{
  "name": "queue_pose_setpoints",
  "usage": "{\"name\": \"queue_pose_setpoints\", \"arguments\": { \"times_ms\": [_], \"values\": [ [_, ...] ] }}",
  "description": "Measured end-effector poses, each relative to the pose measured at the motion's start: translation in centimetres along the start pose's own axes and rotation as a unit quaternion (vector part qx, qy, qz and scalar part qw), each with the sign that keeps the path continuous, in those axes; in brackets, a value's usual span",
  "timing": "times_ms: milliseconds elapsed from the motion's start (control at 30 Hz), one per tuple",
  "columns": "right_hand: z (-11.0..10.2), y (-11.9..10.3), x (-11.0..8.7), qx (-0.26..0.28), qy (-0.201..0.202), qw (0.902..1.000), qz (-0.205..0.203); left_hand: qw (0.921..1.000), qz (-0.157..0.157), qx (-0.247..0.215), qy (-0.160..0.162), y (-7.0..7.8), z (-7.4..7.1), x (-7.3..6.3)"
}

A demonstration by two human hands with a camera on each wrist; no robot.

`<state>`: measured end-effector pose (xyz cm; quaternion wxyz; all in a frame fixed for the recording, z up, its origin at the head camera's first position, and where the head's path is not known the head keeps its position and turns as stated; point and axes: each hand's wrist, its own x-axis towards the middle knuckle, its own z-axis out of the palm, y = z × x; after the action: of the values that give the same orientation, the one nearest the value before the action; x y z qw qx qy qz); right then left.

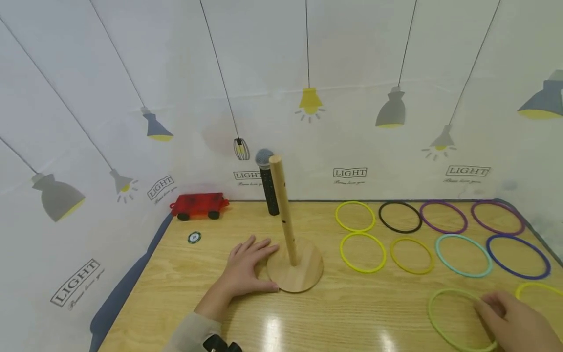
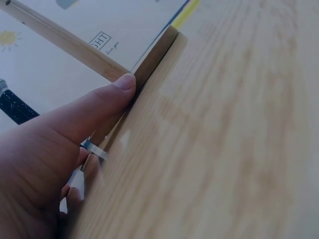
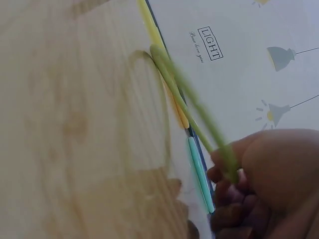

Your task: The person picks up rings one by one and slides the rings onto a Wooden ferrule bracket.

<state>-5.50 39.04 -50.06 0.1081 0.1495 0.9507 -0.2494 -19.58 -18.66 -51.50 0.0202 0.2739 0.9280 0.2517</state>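
One light green ring (image 1: 430, 310) is in your right hand (image 1: 521, 320), its rim pinched between thumb and fingers, at the near right of the table (image 1: 352, 313). The head view gives its outline but leaves its height unclear; the right wrist view shows it nearly edge-on and raised, with a ring-shaped shadow or reflection on the wood.

Your left hand (image 1: 246, 271) lies with its fingers spread apart, beside the round base (image 1: 303, 279) of a wooden stand. The left wrist view adds the thickness of that base and your thumb tip against its edge. The peg (image 1: 283, 210) stands upright on the base.

Near your right hand, a yellow ring (image 1: 545, 284) is partly cut off by the frame. Beyond it, eight rings (image 1: 457, 235) lie in two rows, visible in full only from the head.

Behind the peg, you have a microphone (image 1: 268, 190) upright near the printed backdrop (image 1: 352, 122). A red toy cart (image 1: 200, 205) and a round chip (image 1: 194, 237) sit at the far left.
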Motion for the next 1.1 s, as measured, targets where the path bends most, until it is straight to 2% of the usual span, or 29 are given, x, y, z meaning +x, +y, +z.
{"name": "queue_pose_setpoints", "arguments": {
  "times_ms": [100, 267, 400, 467, 533, 633, 767, 967, 1100],
  "values": [
    [0.2, -0.6, -0.2, 0.029, 0.025, 0.9993, -0.004, 1.0000, -0.002, 0.007, 0.001, -0.1, 0.0, -0.1],
    [0.2, -1.3, -0.1, 0.076, 0.045, 0.9961, -0.004, 1.0000, 0.002, 0.005, 0.002, 0.0, -0.1, 0.1],
    [0.1, -2.3, -0.2, 0.128, 0.028, 0.9912, 0.019, 1.0000, 0.007, -0.004, 0.001, 0.2, -0.1, 0.1],
    [0.2, -3.0, -0.1, 0.165, 0.019, 0.9857, 0.029, 1.0000, 0.005, -0.004, 0.001, 0.2, 0.0, 0.0],
    [0.5, -3.8, 0.1, 0.189, 0.015, 0.9815, 0.023, 1.0000, 0.001, -0.003, 0.003, 0.1, 0.0, -0.1],
    [1.0, -4.8, 0.4, 0.205, 0.010, 0.9786, -0.015, 1.0000, -0.004, -0.004, 0.005, 0.0, -0.1, -0.3],
    [1.6, -5.6, 0.5, 0.184, 0.025, 0.9803, -0.066, 1.0000, -0.004, -0.005, 0.006, 0.0, -0.1, -0.3],
    [2.6, -7.3, 0.4, 0.171, 0.085, 0.9711, -0.143, 1.0000, 0.003, 0.001, 0.003, 0.0, 0.1, -0.2],
    [2.6, -9.3, 0.7, 0.159, 0.105, 0.9655, -0.178, 1.0000, 0.005, 0.004, 0.003, -0.2, 0.1, -0.1]
  ]
}}
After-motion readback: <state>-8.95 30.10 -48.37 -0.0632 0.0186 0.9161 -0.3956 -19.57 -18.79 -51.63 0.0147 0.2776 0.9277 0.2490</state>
